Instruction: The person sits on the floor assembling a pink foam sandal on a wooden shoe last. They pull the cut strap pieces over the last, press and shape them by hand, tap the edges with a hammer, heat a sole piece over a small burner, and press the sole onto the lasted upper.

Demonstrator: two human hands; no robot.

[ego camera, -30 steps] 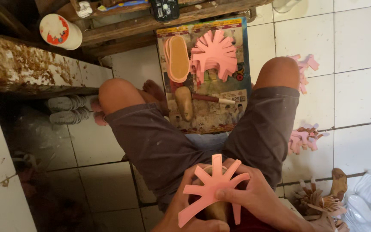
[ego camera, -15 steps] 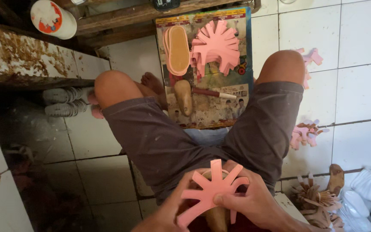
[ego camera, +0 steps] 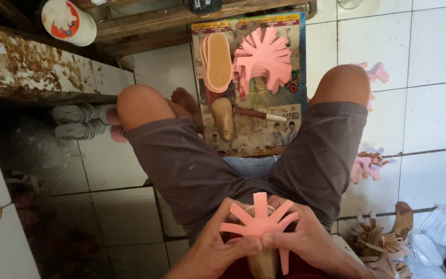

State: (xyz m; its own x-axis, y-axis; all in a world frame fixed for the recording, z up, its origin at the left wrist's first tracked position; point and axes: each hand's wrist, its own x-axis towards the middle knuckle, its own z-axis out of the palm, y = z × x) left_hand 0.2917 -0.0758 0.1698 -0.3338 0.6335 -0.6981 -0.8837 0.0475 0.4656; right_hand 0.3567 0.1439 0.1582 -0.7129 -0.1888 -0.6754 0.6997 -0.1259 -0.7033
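Both hands hold one pink fan-shaped cut piece (ego camera: 258,223) with radiating strips, pressed over a tan wooden form (ego camera: 262,262) in my lap. My left hand (ego camera: 217,249) grips it from the left, thumb on the lower edge. My right hand (ego camera: 305,241) holds the right side, fingers along the strips. Beyond my knees a printed board (ego camera: 264,135) lies on the floor. It carries a stack of pink fan pieces (ego camera: 262,59), a stack of tan oval soles (ego camera: 217,62), a wooden shoe form (ego camera: 224,118) and a knife (ego camera: 260,113).
More pink pieces (ego camera: 366,165) lie on the white tiles at the right, with brown cut pieces (ego camera: 378,242) near the lower right. A rusty ledge (ego camera: 21,67) and a round white lid (ego camera: 68,20) are at upper left; sandals (ego camera: 78,122) sit under the ledge.
The pink piece has been turned and pressed lower over the wooden form; my fingers have shifted around it. The view has tilted slightly.
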